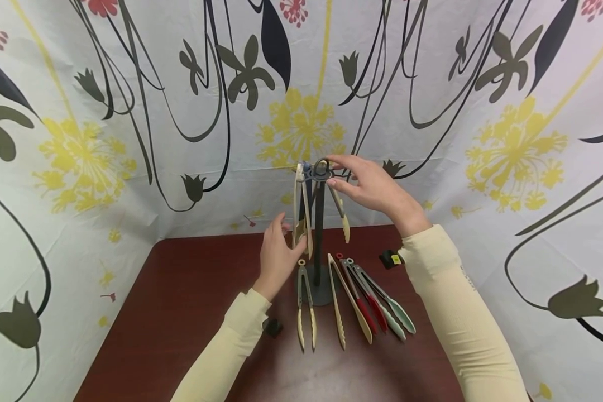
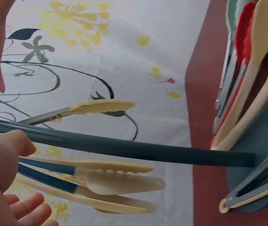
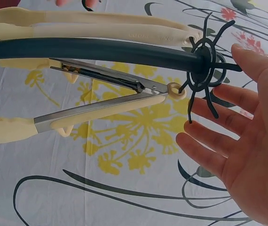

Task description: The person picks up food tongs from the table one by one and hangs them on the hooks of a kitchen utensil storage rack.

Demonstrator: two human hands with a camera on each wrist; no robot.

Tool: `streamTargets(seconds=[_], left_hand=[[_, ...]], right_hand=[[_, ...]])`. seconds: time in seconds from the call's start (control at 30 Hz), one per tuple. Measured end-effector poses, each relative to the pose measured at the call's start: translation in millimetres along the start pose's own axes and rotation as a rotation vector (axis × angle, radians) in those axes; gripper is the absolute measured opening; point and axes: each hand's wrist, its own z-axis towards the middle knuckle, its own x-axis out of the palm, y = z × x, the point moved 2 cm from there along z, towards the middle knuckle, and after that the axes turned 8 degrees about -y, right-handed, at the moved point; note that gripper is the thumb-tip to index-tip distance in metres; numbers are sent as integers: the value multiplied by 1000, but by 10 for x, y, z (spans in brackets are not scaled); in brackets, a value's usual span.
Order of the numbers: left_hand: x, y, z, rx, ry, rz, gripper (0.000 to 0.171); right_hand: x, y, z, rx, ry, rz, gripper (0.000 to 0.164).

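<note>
A dark upright stand carries a ring of curved hooks at its top. My right hand is at these hooks, fingers spread and fairly straight, thumb tip by one hook's end. Steel-and-cream tongs hang from a hook on that side. On the left side hang cream tongs and blue-handled tongs with cream tips. My left hand is beside the lower ends of these left tongs, thumb and fingers apart. In the left wrist view its thumb overlaps the pole.
On the dark red table, steel-and-cream tongs lie before the stand's round base. Cream tongs, red-tipped tongs and mint tongs lie to the right. Small black objects are nearby. Patterned cloth surrounds the table.
</note>
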Motion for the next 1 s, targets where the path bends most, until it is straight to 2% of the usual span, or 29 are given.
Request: streamTargets(seconds=[0.17, 0.27, 0.37, 0.5, 0.7, 0.9, 1.0], left_hand=[[15, 152, -189, -64, -15, -77, 59], [65, 285, -312, -119, 6, -91, 54], [153, 431, -444, -152, 67, -48, 50], [286, 590, -641, -164, 202, 58, 50], [483, 675, -907, -183, 391, 163, 63], [681, 680, -1078, -184, 469, 242, 80], [758, 679, -1141, -183, 480, 277, 86]], right_hand=[[-3, 7, -10, -6, -11, -21, 66], [-6, 16, -13, -8, -18, -32, 66], [-9, 24, -15, -5, -26, -42, 66], [-5, 29, -16, 6, -32, -55, 68], [-2, 46, -16, 23, -37, -70, 72], [-3, 68, -25, 55, -44, -76, 75], [-3, 83, -26, 68, -46, -79, 77]])
